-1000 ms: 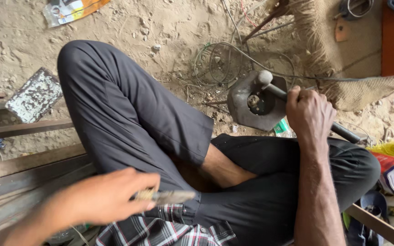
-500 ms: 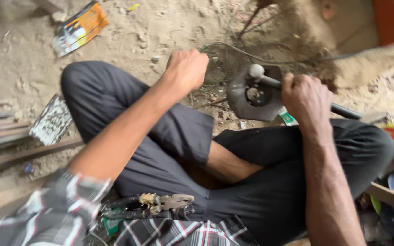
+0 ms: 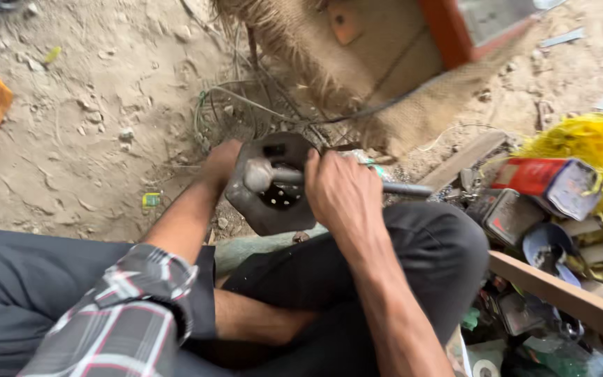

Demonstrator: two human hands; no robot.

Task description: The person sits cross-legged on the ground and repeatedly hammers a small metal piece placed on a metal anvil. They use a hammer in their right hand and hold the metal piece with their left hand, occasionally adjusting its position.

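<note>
Fingers of the right hand point(image 3: 343, 192) grip one hammer point(image 3: 273, 174); left hand point(image 3: 221, 162) fingers, partly hidden, touch one metal block point(image 3: 273, 209).

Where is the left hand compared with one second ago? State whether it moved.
Yes. The left hand has gone from the lap, where it held a small tool, forward to the left edge of the dark metal block, beside the hammer.

Left hand's fingers point(image 3: 226, 155) hidden behind the metal block point(image 3: 273, 185).
</note>
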